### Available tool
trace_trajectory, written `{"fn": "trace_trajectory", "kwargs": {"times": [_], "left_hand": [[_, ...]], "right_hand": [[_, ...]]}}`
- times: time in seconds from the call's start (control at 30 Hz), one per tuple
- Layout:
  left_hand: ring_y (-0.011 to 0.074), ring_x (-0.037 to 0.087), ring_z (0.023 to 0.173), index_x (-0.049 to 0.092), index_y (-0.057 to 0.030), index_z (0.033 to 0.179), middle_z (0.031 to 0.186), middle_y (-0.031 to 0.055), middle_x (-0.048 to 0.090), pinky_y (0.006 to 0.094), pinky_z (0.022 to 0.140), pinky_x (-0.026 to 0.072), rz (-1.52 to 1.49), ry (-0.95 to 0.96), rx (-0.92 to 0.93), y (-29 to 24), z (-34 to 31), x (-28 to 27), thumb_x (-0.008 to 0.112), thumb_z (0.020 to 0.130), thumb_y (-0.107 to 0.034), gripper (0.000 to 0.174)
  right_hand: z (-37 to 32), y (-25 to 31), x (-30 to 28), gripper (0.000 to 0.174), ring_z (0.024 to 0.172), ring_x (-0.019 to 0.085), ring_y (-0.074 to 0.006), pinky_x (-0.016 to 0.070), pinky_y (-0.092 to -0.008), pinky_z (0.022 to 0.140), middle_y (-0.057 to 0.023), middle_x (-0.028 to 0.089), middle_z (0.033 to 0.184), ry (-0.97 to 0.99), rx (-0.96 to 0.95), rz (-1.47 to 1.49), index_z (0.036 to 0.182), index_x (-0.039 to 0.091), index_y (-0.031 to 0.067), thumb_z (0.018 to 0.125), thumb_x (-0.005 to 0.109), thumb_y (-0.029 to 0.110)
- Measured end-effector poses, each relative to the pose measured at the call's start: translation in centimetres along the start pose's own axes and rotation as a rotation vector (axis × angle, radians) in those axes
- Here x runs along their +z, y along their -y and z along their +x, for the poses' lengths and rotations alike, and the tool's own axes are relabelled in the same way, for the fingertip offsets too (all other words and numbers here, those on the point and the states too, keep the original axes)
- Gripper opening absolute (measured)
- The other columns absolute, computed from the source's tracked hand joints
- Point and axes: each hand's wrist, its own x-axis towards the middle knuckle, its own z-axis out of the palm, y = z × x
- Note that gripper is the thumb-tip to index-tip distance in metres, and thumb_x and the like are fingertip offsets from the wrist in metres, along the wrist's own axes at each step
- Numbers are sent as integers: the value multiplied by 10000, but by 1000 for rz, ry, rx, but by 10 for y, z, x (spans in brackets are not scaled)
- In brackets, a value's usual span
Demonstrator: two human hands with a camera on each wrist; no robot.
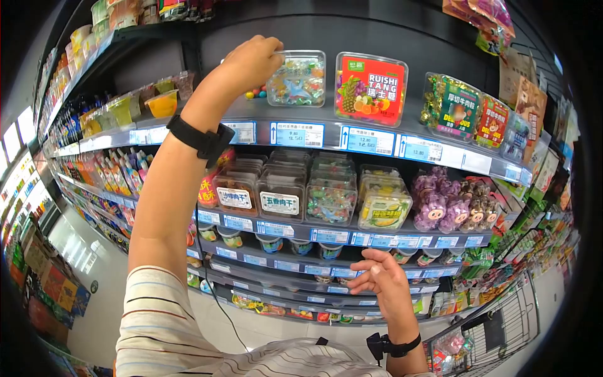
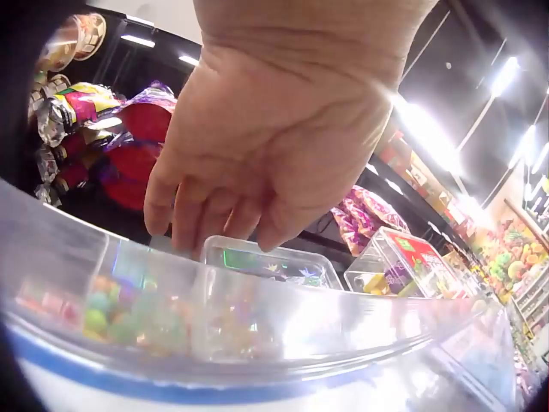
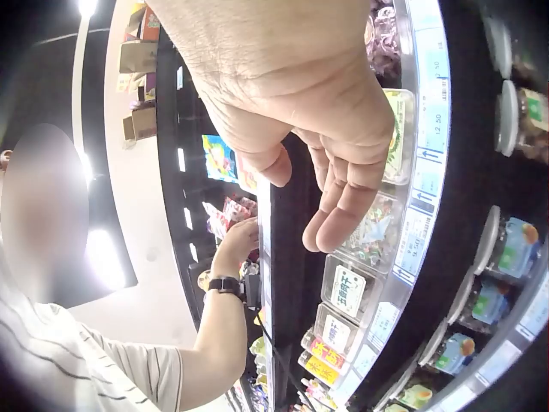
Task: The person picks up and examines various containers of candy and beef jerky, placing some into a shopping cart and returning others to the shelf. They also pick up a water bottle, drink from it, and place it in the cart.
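My left hand (image 1: 253, 61) reaches up to the top shelf, at the upper left corner of a clear plastic box of wrapped candies (image 1: 295, 81). In the left wrist view the fingers (image 2: 193, 210) point down beside the box's top, and the thumb tip lies close by its edge. Their ends are partly hidden, so I cannot tell whether they grip it. Colourful candy balls (image 1: 257, 93) show just below this hand. My right hand (image 1: 384, 279) hangs in the air before the lower shelves, fingers loosely bent and holding nothing.
A red fruit-candy box (image 1: 370, 88) stands right of the wrapped candies. Price labels (image 1: 296, 134) line the shelf edge. Below are stacked clear boxes (image 1: 279, 201) and purple bagged sweets (image 1: 433, 204). A shopping cart (image 1: 496, 327) stands at lower right. A thin cable (image 1: 217, 295) hangs down.
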Motion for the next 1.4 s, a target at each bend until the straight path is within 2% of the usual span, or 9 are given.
{"fn": "trace_trajectory", "kwargs": {"times": [0.13,0.23,0.53,0.73,0.93,1.03,1.13,1.4], "left_hand": [[345,642,1169,651,-13,1224,1209,237,679,400,1003,496,-72,-55,22,4,-6,-5,655,971,-344,416],[300,643,1156,622,-24,1249,1194,213,684,391,989,500,-220,13,-43,4,-9,-8,683,974,-384,457],[287,631,1169,587,-47,1309,1235,198,665,389,969,511,-322,-5,-30,20,-10,4,746,944,-409,538],[218,651,1064,587,-31,1321,1152,142,666,330,900,530,-652,47,-93,22,-21,-2,736,956,-383,528],[145,625,945,595,-26,1315,1122,88,661,277,815,522,-759,40,-141,23,-36,-19,731,966,-381,516],[128,616,933,597,-27,1314,1118,68,654,260,802,515,-797,45,-79,33,-35,-15,731,967,-392,521],[124,616,937,601,-29,1312,1127,64,648,247,794,512,-777,92,-107,37,-38,-16,731,967,-403,525],[140,629,960,597,-39,1344,1167,77,651,265,825,519,-782,72,-48,28,-44,-19,735,952,-443,579]], "right_hand": [[3,-2,7,460,939,738,-304,612,-384,794,-232,660,1202,5,8,-8,1398,455,-60,1051,531,232],[5,-5,12,452,936,737,-300,613,-382,791,-228,660,1199,14,12,-2,1396,456,-60,1049,526,221],[6,-6,22,446,934,737,-288,611,-369,781,-214,665,1188,9,16,-19,1390,464,-56,1046,522,223],[6,-8,25,445,931,739,-290,612,-371,778,-212,670,1178,13,12,-25,1386,468,-57,1047,524,226],[8,-12,29,424,889,752,-300,633,-374,739,-219,695,1148,-12,5,-16,1368,490,-53,1039,541,210],[8,-12,32,422,889,751,-299,631,-370,741,-218,694,1147,-3,6,-14,1368,488,-55,1042,537,207],[8,-13,34,421,901,749,-297,624,-368,754,-214,689,1156,7,14,-13,1371,485,-54,1047,533,210],[8,-12,39,423,928,742,-289,608,-362,778,-206,678,1176,24,22,-21,1380,481,-42,1055,533,223]]}}
